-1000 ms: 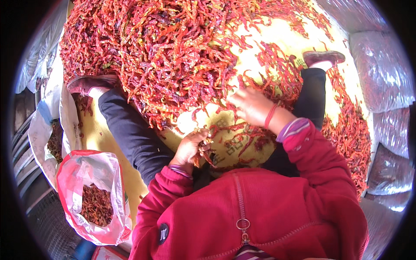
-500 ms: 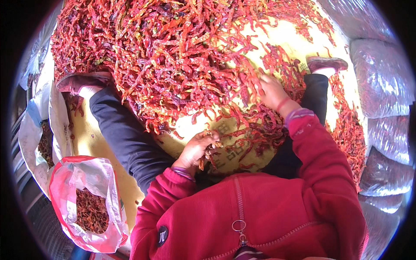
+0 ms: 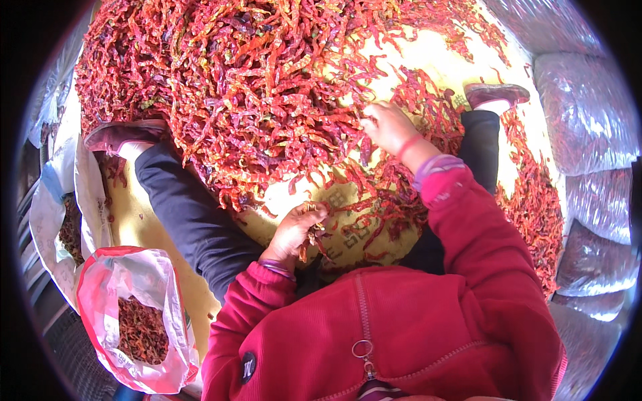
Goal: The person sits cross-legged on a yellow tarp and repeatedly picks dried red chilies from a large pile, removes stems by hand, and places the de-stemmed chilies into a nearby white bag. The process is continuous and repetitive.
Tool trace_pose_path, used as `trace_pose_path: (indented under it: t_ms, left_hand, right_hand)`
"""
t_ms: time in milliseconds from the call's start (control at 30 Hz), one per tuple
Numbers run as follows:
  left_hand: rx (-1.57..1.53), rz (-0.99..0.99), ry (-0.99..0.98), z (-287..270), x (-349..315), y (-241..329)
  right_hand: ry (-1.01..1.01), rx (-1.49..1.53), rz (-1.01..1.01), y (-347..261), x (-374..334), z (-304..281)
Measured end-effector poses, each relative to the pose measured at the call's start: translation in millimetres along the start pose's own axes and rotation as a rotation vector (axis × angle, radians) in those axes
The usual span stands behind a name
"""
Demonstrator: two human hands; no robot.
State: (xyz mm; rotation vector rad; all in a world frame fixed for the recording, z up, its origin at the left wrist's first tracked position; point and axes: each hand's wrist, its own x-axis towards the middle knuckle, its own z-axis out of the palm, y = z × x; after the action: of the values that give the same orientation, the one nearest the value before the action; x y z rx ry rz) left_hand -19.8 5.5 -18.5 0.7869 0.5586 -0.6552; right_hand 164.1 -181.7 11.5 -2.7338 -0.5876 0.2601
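A large heap of red dried chili peppers (image 3: 261,87) spreads out between my legs. My left hand (image 3: 293,232), close to my lap, is closed around a few dull brownish dried chili peppers (image 3: 315,242) whose ends poke out below the fingers. At the heap's right edge, my right hand (image 3: 390,127) has its fingertips drawn together. Whatever they may pinch is too small to make out. Under that wrist, more loose chili peppers (image 3: 401,194) lie in a thinner layer on the yellow printed sheet (image 3: 334,234).
On the left stands a white and red woven sack (image 3: 137,267), partly filled with darker chilies, beside another white sack (image 3: 50,227). Filled clear plastic bags (image 3: 585,113) line the right side. My outstretched legs (image 3: 190,207) flank the heap.
My right hand has moved left and slightly away from me, from the scattered chilies to the main heap's edge. The left hand keeps its brownish chilies, nearly in the same place.
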Motion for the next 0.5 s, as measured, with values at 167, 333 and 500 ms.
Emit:
trace_pose_path:
  t_ms: [167, 333, 500]
  left_hand:
    - [0.015, 0.026, -0.093, -5, 2, 0]
    - [0.053, 0.112, -0.139, -2, 5, -2]
    - [0.041, 0.096, -0.116, 8, -4, 5]
  right_hand:
    - [-0.097, 0.184, 0.107, 14, 13, 19]
    - [-0.025, 0.555, 0.235, 38, -16, -1]
    - [-0.116, 0.850, 0.058, -3, -58, -19]
